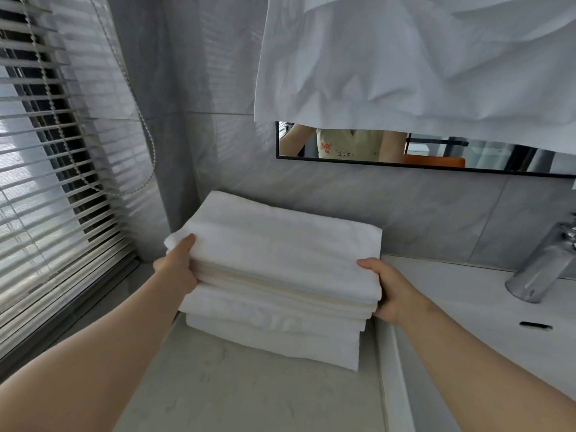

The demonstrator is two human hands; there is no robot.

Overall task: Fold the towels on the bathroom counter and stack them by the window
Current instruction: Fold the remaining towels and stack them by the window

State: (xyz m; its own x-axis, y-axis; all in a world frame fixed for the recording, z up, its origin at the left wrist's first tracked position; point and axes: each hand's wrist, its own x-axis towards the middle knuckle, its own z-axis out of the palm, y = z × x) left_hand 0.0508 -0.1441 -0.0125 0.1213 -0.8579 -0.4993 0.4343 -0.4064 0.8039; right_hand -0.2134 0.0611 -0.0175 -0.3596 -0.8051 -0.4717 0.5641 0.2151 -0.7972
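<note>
Towels (274, 291), white & folded, sit stacked on counter (249, 394) at its far L end, just beside window blinds (46, 182) & near the back wall. My L hand (179, 266) grips the stack's upper layers at their L edge: thumb on top, other fingers tucked under, hidden. R hand (389, 291) does same at R edge, thumb on top, fingers curled beneath. Can't tell if upper layers are lifted or resting on lower ones. Sink (483, 322) w/ faucet (542, 269) to R. Mirror (436, 154) above, white cloth (405, 57) hanging over most of it.
</note>
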